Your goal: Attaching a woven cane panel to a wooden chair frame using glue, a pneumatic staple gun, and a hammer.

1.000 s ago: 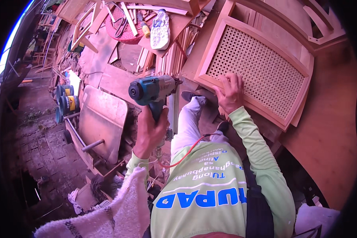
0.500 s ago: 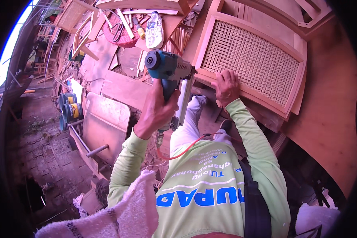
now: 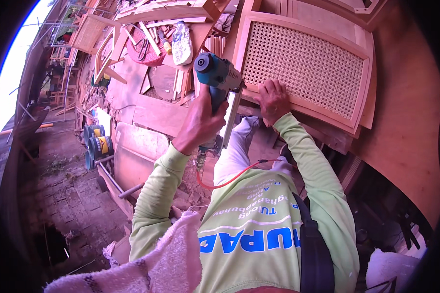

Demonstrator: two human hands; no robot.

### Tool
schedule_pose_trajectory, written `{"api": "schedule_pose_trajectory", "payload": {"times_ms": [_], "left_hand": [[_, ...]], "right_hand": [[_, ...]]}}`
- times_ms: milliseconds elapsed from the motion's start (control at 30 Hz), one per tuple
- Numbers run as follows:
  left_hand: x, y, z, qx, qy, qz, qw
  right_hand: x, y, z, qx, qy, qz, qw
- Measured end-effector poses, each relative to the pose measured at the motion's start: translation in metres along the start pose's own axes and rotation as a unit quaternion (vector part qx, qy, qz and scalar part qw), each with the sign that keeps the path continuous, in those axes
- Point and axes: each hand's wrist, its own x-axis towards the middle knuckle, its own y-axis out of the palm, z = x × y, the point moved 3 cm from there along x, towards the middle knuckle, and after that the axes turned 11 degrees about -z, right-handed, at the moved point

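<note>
My left hand (image 3: 204,119) is closed round the handle of a teal and grey nail gun (image 3: 220,77). Its nose points right and meets, or nearly meets, the near left corner of a wooden frame; contact is hard to make out. A red air hose (image 3: 232,183) runs from the base of the gun across my front. Woven cane (image 3: 305,66) fills the wooden frame (image 3: 322,111), which lies flat on a work surface. With bent fingers, my right hand (image 3: 274,100) grips the near rail, fingertips on top at the cane's edge. The thumb is partly hidden.
A chair frame (image 3: 105,53) stands at the far left. Beyond the gun, a red round container (image 3: 149,54), a white bottle (image 3: 182,44) and wood strips lie together. Dark buckets (image 3: 100,145) and a leaning board (image 3: 137,144) are at left. A curved brown sheet (image 3: 406,107) is at right.
The nail gun in my left hand has moved right, closer to the frame's near left corner. My right hand stays on the near rail. The whole view has shifted slightly.
</note>
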Motion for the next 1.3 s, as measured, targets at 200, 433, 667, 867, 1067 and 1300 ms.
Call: {"api": "schedule_pose_trajectory", "payload": {"times_ms": [200,433,667,867,1067,1300], "left_hand": [[0.020,0.002,-0.007,0.019,-0.014,0.027,0.999],[0.041,0.005,-0.015,0.022,-0.003,0.063,0.998],[0.049,0.003,-0.025,0.050,-0.064,0.096,0.992],[0.052,0.000,-0.030,0.051,-0.067,0.089,0.992],[0.056,-0.002,-0.037,0.064,-0.063,0.101,0.991],[0.055,0.000,-0.041,0.096,-0.044,0.096,0.990]], "right_hand": [[0.001,-0.001,0.003,-0.017,-0.025,-0.031,0.999],[-0.002,-0.018,0.002,-0.021,0.022,-0.023,0.999],[-0.012,-0.017,-0.007,-0.044,0.007,-0.027,0.999],[-0.010,-0.018,-0.008,-0.060,-0.024,-0.031,0.997],[-0.012,-0.015,-0.008,-0.061,-0.024,-0.020,0.998],[-0.011,-0.017,-0.008,-0.074,-0.033,-0.030,0.996]]}}
